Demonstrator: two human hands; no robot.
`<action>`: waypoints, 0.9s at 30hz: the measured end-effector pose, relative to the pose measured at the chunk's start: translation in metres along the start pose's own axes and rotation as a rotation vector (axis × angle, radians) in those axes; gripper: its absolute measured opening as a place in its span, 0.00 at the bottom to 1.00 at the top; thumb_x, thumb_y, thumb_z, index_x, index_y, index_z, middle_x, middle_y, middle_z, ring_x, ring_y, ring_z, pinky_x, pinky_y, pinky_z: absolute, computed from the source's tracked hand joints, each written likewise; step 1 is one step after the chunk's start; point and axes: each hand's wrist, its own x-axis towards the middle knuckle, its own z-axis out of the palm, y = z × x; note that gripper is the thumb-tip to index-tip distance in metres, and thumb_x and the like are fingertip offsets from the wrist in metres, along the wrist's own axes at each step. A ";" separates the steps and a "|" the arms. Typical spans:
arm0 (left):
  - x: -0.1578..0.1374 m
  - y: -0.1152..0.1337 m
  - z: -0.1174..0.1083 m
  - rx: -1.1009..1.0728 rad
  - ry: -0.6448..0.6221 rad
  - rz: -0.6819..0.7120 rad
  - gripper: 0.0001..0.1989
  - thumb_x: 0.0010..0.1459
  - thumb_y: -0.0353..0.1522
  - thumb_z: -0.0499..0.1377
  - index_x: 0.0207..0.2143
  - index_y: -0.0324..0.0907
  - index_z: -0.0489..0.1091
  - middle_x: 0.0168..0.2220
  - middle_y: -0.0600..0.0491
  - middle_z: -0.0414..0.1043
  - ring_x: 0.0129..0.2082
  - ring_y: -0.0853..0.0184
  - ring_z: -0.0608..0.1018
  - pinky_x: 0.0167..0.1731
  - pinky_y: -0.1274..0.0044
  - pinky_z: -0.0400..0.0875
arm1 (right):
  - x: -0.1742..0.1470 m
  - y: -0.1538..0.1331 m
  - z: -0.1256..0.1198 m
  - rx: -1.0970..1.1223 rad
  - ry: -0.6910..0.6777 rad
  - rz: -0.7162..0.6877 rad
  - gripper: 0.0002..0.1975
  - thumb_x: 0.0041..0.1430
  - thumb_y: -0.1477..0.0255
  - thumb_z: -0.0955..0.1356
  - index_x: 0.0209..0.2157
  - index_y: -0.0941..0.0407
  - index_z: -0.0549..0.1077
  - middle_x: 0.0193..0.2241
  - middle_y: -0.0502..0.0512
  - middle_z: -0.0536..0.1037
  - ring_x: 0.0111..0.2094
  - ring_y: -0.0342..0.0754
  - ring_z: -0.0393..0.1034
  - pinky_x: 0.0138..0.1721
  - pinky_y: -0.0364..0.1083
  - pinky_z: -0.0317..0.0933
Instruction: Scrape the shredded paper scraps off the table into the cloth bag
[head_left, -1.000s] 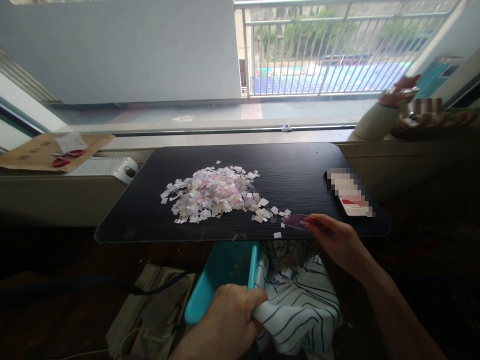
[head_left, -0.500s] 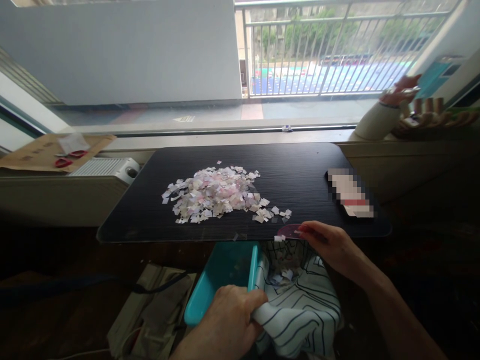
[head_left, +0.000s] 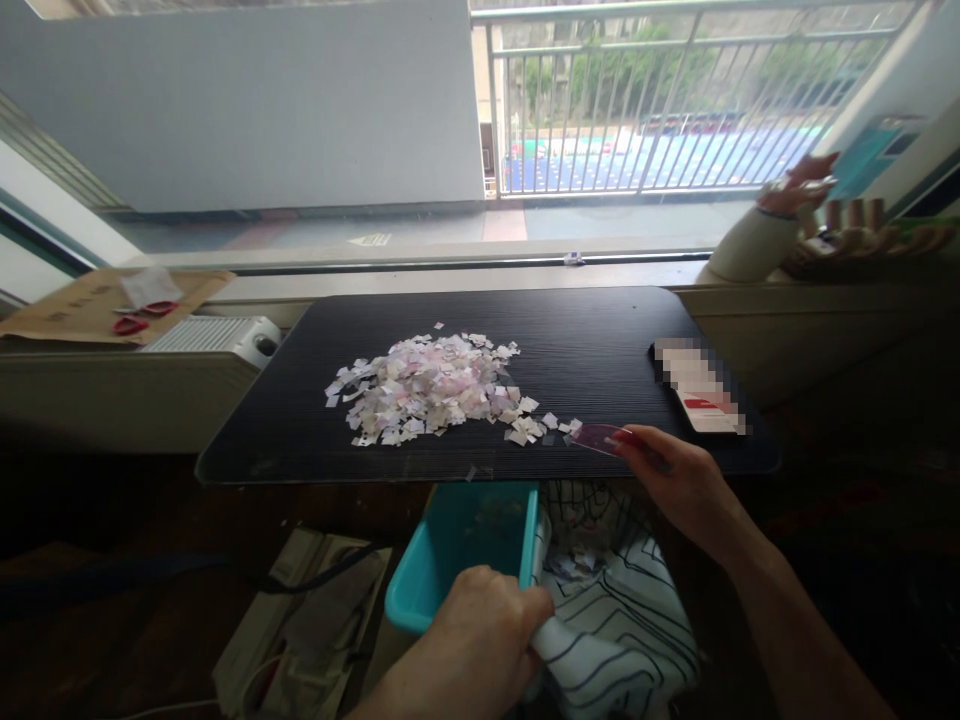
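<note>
My right hand point(head_left: 671, 470) pinches a thin, see-through pink plastic piece point(head_left: 596, 437) by its right end. The far tip of this piece meets a few stray white squares at the right of a pile of small paper pieces point(head_left: 435, 385) on the black table point(head_left: 585, 340). Below the table edge, my left hand point(head_left: 487, 625) is closed on a pale striped cloth point(head_left: 630, 610). That hand also lies over the near rim of a teal bin point(head_left: 405, 605). More paper bits point(head_left: 577, 560) lie in the cloth, to the right of the bin.
A phone point(head_left: 701, 385), partly blurred out, lies at the table's right side. Red-handled scissors point(head_left: 142, 318) rest on brown paper at left, near a white radiator point(head_left: 217, 335). A white vase point(head_left: 754, 240) stands on the sill at right. A pale box point(head_left: 315, 610) sits on the floor.
My right hand has moved up and slightly right with the pink piece. The white bits at the table edge are gone from there. The left hand, cloth and bin have shifted right.
</note>
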 end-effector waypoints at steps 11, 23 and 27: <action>0.026 0.025 -0.004 0.161 -0.019 0.281 0.03 0.56 0.30 0.59 0.30 0.40 0.70 0.26 0.49 0.76 0.26 0.57 0.79 0.24 0.74 0.63 | 0.004 -0.003 0.003 -0.054 -0.002 -0.054 0.13 0.62 0.65 0.63 0.42 0.56 0.75 0.37 0.55 0.81 0.35 0.49 0.75 0.39 0.45 0.67; 0.034 0.029 -0.001 0.184 -0.003 0.312 0.05 0.53 0.32 0.62 0.28 0.41 0.69 0.25 0.52 0.75 0.25 0.59 0.79 0.22 0.75 0.63 | 0.019 -0.011 0.014 -0.028 -0.070 -0.166 0.11 0.62 0.70 0.64 0.42 0.56 0.76 0.40 0.55 0.80 0.39 0.49 0.75 0.43 0.45 0.67; 0.034 0.029 -0.002 0.178 0.001 0.315 0.06 0.53 0.32 0.62 0.27 0.41 0.68 0.24 0.53 0.75 0.25 0.59 0.79 0.21 0.75 0.62 | 0.008 -0.009 0.011 0.005 -0.115 -0.163 0.10 0.62 0.69 0.65 0.42 0.55 0.76 0.38 0.53 0.80 0.37 0.47 0.75 0.41 0.43 0.67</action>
